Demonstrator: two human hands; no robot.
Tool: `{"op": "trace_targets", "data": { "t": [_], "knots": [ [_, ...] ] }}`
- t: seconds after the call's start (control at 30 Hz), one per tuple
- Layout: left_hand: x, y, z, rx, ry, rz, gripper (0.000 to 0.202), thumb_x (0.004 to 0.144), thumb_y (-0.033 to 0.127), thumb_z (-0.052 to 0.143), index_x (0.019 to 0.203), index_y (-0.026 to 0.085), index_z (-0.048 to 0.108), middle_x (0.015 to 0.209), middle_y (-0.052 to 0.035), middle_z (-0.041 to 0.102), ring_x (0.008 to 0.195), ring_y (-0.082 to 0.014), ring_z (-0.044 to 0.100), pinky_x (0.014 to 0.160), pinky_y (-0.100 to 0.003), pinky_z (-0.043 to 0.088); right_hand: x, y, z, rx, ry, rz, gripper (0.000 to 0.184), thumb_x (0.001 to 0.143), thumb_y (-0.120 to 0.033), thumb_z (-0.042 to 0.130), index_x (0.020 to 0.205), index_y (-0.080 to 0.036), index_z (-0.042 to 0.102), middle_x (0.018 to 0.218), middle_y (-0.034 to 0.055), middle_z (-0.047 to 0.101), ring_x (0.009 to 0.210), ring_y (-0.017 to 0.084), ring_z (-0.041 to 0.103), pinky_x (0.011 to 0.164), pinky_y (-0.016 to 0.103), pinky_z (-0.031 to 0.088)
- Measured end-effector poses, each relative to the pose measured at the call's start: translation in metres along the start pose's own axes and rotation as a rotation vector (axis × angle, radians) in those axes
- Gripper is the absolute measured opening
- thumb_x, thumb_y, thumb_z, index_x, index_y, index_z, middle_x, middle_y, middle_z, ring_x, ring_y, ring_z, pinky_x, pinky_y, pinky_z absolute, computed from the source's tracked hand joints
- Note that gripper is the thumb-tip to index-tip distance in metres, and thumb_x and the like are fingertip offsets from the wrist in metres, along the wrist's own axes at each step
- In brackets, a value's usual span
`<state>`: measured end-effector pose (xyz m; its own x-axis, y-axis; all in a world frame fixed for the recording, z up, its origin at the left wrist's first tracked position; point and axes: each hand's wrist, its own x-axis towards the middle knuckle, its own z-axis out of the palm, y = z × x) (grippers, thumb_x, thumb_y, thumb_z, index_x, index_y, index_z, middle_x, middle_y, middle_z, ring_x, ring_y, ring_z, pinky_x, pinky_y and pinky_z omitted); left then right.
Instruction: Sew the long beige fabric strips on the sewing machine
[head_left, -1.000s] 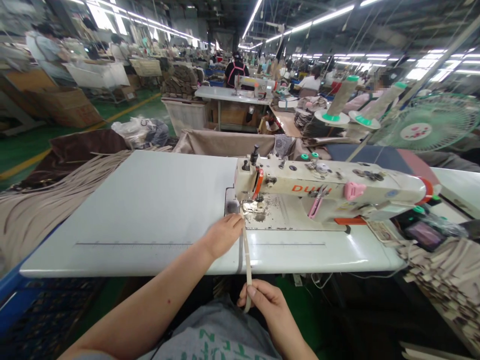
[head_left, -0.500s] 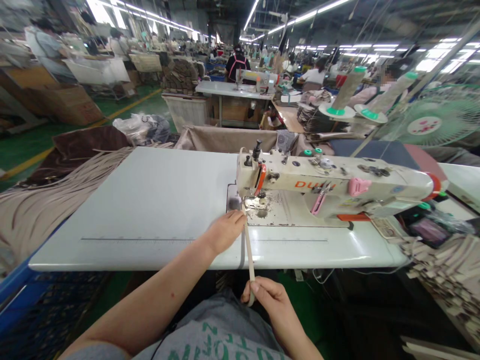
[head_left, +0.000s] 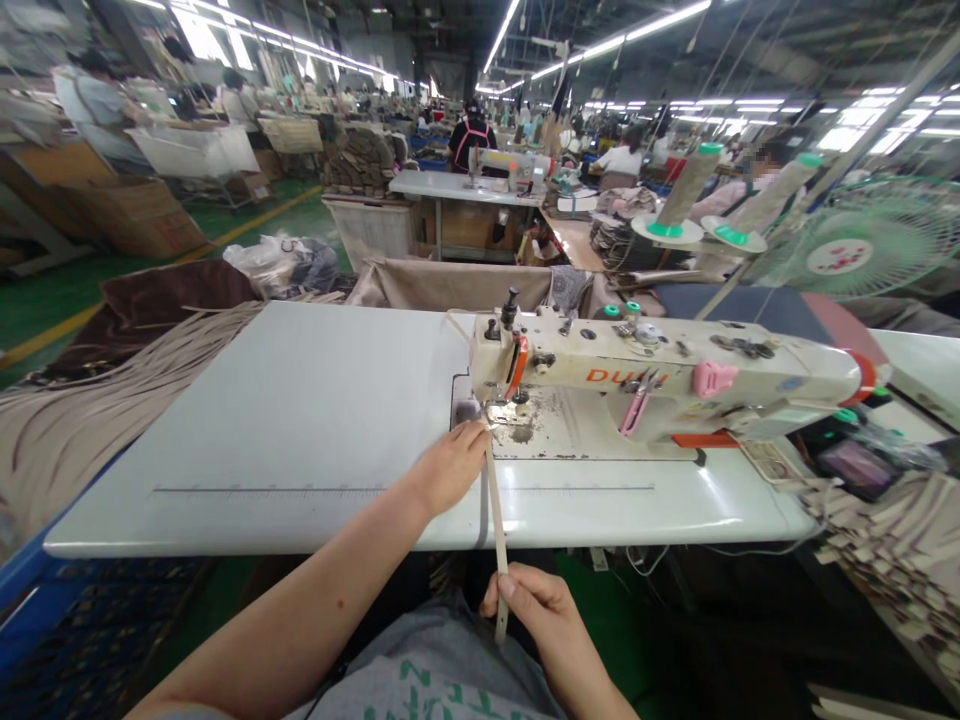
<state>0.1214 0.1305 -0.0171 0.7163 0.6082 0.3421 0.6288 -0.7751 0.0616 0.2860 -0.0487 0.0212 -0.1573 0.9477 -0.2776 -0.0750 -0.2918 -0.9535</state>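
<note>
A narrow beige fabric strip runs from the needle area of the white sewing machine down over the table's front edge. My left hand is closed on the strip's upper part, right in front of the presser foot; the fingertips partly hide the strip there. Below the table edge, my right hand pinches the strip between thumb and fingers, and its short tail hangs beneath. Between the two hands the strip looks taut.
The white sewing table carries a printed ruler line. Many beige strips hang at the left, with stacked strips at the right. Pink-handled snips rest against the machine. Thread cones and a green fan stand behind.
The view has shifted slightly. More of the strip's tail shows below my right hand, and it hangs straighter. Both hands keep their grip.
</note>
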Motion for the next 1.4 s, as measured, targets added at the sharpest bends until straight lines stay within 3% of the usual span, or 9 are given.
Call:
{"op": "trace_targets", "data": {
  "t": [0.13,0.37,0.5,0.6,0.73,0.93,1.4],
  "knots": [
    [0.001,-0.001,0.002,-0.031,0.017,-0.032,0.029,0.101,0.019,0.049,0.128,0.012,0.054,0.131,-0.0128,0.059,0.132,-0.0260,0.051,0.117,-0.041,0.041,-0.001,0.003,-0.002,-0.015,-0.015,-0.019,0.044,0.093,-0.052,0.066,0.070,-0.017,0.077,0.071,0.0053,0.068,0.070,0.019,0.060,0.070,0.030,0.045],
    [-0.002,0.000,-0.004,0.003,-0.004,0.030,0.018,0.102,0.017,0.046,0.115,0.014,0.059,0.119,-0.0110,0.063,0.122,-0.0243,0.057,0.110,-0.039,0.048,0.000,0.008,-0.005,-0.038,-0.057,-0.118,0.036,0.091,-0.048,0.069,0.071,-0.018,0.074,0.077,0.0052,0.068,0.075,0.020,0.061,0.074,0.031,0.046],
    [-0.002,0.000,-0.005,0.018,0.011,0.049,0.017,0.102,0.017,0.046,0.113,0.014,0.059,0.118,-0.0111,0.063,0.120,-0.0243,0.058,0.109,-0.038,0.048,0.008,0.009,-0.005,-0.132,0.010,-0.173,0.032,0.085,-0.047,0.077,0.071,-0.019,0.070,0.080,0.0044,0.066,0.080,0.021,0.061,0.076,0.032,0.047],
    [-0.003,-0.001,-0.003,0.021,0.012,0.056,0.017,0.102,0.017,0.046,0.113,0.015,0.059,0.120,-0.0104,0.063,0.122,-0.0243,0.058,0.110,-0.039,0.048,0.011,0.007,-0.003,-0.149,0.065,-0.123,0.033,0.085,-0.051,0.076,0.078,-0.019,0.074,0.080,0.0050,0.068,0.077,0.021,0.062,0.074,0.032,0.047],
    [-0.003,-0.002,-0.001,-0.009,0.020,0.052,0.017,0.102,0.018,0.046,0.113,0.016,0.059,0.119,-0.0106,0.064,0.124,-0.0238,0.057,0.109,-0.039,0.049,0.010,0.004,0.000,0.053,0.022,0.009,0.041,0.086,-0.058,0.073,0.097,-0.018,0.074,0.075,0.0048,0.073,0.067,0.018,0.063,0.068,0.031,0.050],
    [-0.004,-0.001,-0.003,-0.021,0.035,0.029,0.019,0.103,0.019,0.044,0.115,0.016,0.057,0.123,-0.0122,0.063,0.125,-0.0245,0.057,0.108,-0.041,0.049,0.001,-0.002,0.001,0.084,0.070,0.038,0.038,0.085,-0.055,0.075,0.081,-0.017,0.077,0.071,0.0044,0.074,0.066,0.017,0.063,0.070,0.029,0.050],
    [-0.003,0.000,-0.008,0.023,-0.048,0.056,0.017,0.102,0.017,0.044,0.108,0.016,0.060,0.115,-0.0099,0.063,0.123,-0.0243,0.057,0.107,-0.039,0.048,0.001,0.003,-0.002,0.060,0.038,0.014,0.042,0.091,-0.054,0.068,0.075,-0.016,0.077,0.071,0.0064,0.074,0.068,0.019,0.063,0.070,0.030,0.049]
  ]
}}
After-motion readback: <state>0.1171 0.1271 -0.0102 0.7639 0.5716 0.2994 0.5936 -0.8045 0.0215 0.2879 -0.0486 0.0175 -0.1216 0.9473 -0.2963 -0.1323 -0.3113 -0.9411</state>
